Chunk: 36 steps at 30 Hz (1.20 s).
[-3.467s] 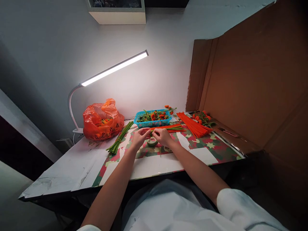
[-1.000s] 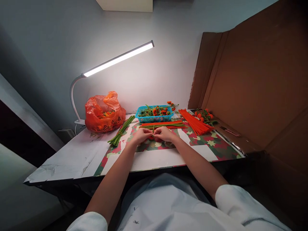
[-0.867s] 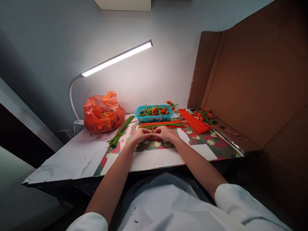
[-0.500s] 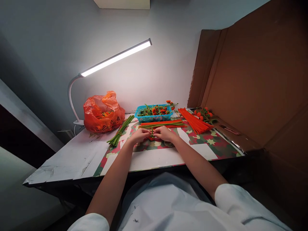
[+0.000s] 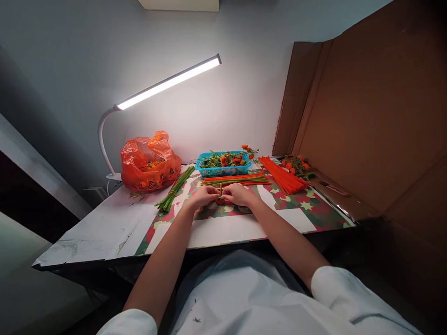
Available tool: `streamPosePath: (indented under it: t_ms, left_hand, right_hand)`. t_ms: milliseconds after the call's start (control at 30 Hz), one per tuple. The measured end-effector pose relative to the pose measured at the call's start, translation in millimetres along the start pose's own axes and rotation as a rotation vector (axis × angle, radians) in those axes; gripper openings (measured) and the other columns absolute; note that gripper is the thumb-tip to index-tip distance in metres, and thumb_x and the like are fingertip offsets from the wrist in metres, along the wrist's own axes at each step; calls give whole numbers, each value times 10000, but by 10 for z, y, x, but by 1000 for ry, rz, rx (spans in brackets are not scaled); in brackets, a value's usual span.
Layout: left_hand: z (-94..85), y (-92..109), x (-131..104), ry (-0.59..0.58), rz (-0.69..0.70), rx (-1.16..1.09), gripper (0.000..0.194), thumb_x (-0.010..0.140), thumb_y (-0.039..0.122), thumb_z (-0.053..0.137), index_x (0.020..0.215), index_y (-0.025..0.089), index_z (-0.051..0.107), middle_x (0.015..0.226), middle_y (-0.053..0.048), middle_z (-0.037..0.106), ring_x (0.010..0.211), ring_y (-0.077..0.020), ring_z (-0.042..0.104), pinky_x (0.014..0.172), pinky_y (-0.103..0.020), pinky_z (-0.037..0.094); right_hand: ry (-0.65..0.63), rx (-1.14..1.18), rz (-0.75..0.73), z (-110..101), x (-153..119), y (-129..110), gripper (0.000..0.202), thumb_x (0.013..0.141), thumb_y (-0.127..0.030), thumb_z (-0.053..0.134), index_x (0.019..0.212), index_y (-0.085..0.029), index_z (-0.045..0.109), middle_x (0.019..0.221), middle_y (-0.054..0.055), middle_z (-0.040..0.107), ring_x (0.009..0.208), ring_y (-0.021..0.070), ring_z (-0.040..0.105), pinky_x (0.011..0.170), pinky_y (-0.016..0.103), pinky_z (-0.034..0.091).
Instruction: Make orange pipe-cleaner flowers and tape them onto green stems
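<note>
Near the middle of the table, my left hand (image 5: 204, 196) and my right hand (image 5: 238, 193) meet at a small orange flower piece with a short green stem (image 5: 220, 190). Both hands are closed, with their fingertips pinching this piece from either side; its lower part is mostly hidden by the fingers. Just beyond the hands lie green and orange stems (image 5: 244, 179) side by side. Behind them stands a blue basket (image 5: 223, 172) holding orange flowers (image 5: 234, 160) on green stems.
An orange plastic bag (image 5: 150, 163) and a tied bundle of green stems (image 5: 174, 190) are on the left. Orange strips (image 5: 284, 176), more orange flowers (image 5: 296, 166) and a cutter (image 5: 334, 188) lie on the right, beside tall cardboard (image 5: 366, 116). A lit lamp (image 5: 171, 83) hangs above.
The fingertips have shifted very slightly around the flower piece. Both hands stay in the same place, and the other objects have not moved.
</note>
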<state>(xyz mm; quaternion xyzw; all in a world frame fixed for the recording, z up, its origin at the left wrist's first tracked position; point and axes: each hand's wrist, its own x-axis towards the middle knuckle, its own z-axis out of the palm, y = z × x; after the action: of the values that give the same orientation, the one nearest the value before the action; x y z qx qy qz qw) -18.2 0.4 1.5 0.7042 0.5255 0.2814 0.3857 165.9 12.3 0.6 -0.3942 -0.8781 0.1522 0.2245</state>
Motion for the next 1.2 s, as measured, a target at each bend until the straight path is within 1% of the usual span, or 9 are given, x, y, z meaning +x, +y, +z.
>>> streamPosePath:
  t_ms: [100,200,400,533,767,867,967,1067,1200]
  left_hand:
    - [0,-21,8,19,16,19,309,632,454,639,699,153,620,554,32,504,485,-80,361,440,-210,254]
    - [-8,-35,22,-10,28,33,286,647,438,625,677,154,624,534,37,477,476,-81,356,435,-215,244]
    - [-36,-53,41,-34,23,18,373,607,492,688,737,143,700,551,12,542,479,-86,375,433,-227,235]
    - [-39,-74,39,-7,53,30,420,579,537,709,702,135,717,519,2,541,470,-87,368,431,-232,223]
    - [-11,-73,50,37,53,68,364,609,504,683,675,145,685,526,12,538,458,-83,368,433,-223,237]
    - [-23,-52,33,-6,24,64,350,638,498,657,666,150,639,524,22,506,438,-75,340,414,-219,212]
    - [-63,-29,3,-90,9,38,358,660,514,632,665,159,591,513,34,463,426,-73,324,397,-215,192]
    - [-113,-29,-6,-163,40,-8,381,644,532,645,646,164,550,535,29,472,453,-78,359,406,-206,222]
    - [-152,-76,32,-201,65,-42,392,631,536,656,635,164,533,543,35,468,466,-75,366,428,-202,256]
  right_hand:
    - [59,5,37,21,2,-19,148,835,-235,604,716,-175,667,700,14,668,625,109,519,625,239,296]
    - [92,24,53,26,-2,-21,99,809,-219,622,737,-176,674,721,16,676,643,115,533,629,238,304]
    - [87,49,66,37,8,3,103,784,-203,624,700,-169,674,698,10,670,633,111,533,620,235,305]
    - [95,64,69,50,10,7,118,784,-225,625,692,-169,673,694,10,670,621,106,528,603,230,301]
    - [83,117,53,101,34,92,91,783,-221,630,726,-167,676,689,4,659,602,96,512,563,210,292]
    - [95,161,29,126,43,128,75,783,-178,610,789,-177,686,707,-5,660,614,92,520,561,200,302]
    - [101,207,-11,146,47,156,102,781,-157,606,833,-182,691,703,-14,655,613,87,527,569,191,322]
    - [123,236,-66,172,59,201,110,778,-149,617,848,-182,695,716,-12,663,644,88,552,603,187,349]
    - [143,288,-107,202,79,262,109,789,-162,609,850,-182,697,764,-3,675,693,97,580,629,189,380]
